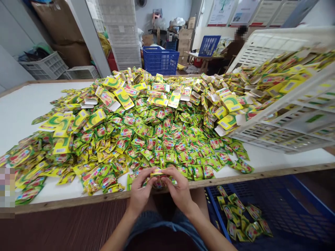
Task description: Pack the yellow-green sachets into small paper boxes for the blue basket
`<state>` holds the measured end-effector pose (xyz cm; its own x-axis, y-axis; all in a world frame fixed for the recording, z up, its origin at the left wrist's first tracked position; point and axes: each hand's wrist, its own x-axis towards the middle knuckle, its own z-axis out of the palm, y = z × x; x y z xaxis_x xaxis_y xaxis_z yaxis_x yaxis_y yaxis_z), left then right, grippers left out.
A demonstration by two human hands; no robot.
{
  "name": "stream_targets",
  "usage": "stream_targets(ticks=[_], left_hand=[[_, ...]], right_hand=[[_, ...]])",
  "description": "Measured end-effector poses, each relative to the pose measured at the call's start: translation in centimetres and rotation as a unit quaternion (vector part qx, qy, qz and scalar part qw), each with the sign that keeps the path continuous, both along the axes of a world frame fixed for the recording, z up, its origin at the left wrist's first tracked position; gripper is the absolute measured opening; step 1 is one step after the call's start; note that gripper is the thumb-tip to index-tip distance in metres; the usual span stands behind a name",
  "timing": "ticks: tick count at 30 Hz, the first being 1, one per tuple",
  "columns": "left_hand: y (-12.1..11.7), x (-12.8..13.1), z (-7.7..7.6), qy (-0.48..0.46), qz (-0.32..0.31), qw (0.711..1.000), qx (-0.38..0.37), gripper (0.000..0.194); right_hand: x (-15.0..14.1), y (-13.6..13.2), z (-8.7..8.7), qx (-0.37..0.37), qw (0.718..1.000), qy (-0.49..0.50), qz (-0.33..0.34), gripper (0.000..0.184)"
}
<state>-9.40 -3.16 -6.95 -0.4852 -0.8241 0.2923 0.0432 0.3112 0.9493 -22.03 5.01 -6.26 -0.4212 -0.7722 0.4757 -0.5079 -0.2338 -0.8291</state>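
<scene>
My left hand (pixel 140 190) and my right hand (pixel 178 188) meet at the table's front edge, fingers closed on a small stack of green-and-yellow sachets (pixel 158 172) held between them. Just beyond lies a big heap of the same sachets (pixel 157 139) spread over the white table (pixel 23 108). Flat yellow carton blanks (pixel 115 97) lie mixed in along the far and left sides of the heap.
A white plastic crate (pixel 295 118) tilts on the table at right, spilling cartons and sachets. A blue crate (pixel 277 209) with some sachets sits on the floor at lower right. Another blue crate (pixel 161 59), stacked white crates and a seated person (pixel 237 43) are behind.
</scene>
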Motion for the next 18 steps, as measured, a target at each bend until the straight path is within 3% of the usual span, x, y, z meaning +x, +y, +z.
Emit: stream_targets(ticks=[3,6,8,10,11,13,15,17,18], left_hand=[[0.5,0.1,-0.2,0.025,0.001,0.999,0.037,0.038],[0.3,0.4,-0.6,0.004,-0.027,0.999,0.028,0.027],[-0.2,0.5,-1.0,-0.027,-0.015,0.999,0.021,0.019],[-0.5,0.4,-1.3,-0.046,0.002,0.999,0.019,0.016],[-0.6,0.3,-1.4,-0.051,0.005,0.999,0.018,0.016],[-0.6,0.2,-1.4,-0.057,0.003,0.998,0.009,0.017],[-0.5,0.1,-1.4,-0.062,0.003,0.998,-0.007,0.017],[-0.3,0.3,-1.3,-0.060,0.011,0.998,-0.014,0.016],[-0.3,0.4,-1.2,-0.057,0.018,0.998,-0.013,0.016]], right_hand=[[-1.1,2.0,2.0,0.027,0.999,0.003,-0.023,0.019],[-5.6,7.0,4.6,0.137,0.986,0.071,-0.062,0.022],[-9.7,10.7,5.8,0.259,0.950,0.154,-0.087,0.019],[-13.5,13.1,6.4,0.312,0.912,0.202,-0.173,0.021],[-15.1,13.4,6.3,0.319,0.910,0.194,-0.183,0.024],[-17.4,12.3,5.9,0.297,0.932,0.119,-0.171,0.032],[-19.5,9.2,5.0,0.234,0.957,-0.012,-0.170,0.043],[-21.8,5.5,4.2,0.144,0.948,-0.157,-0.235,0.054],[-23.1,3.8,3.9,0.116,0.939,-0.183,-0.266,0.058]])
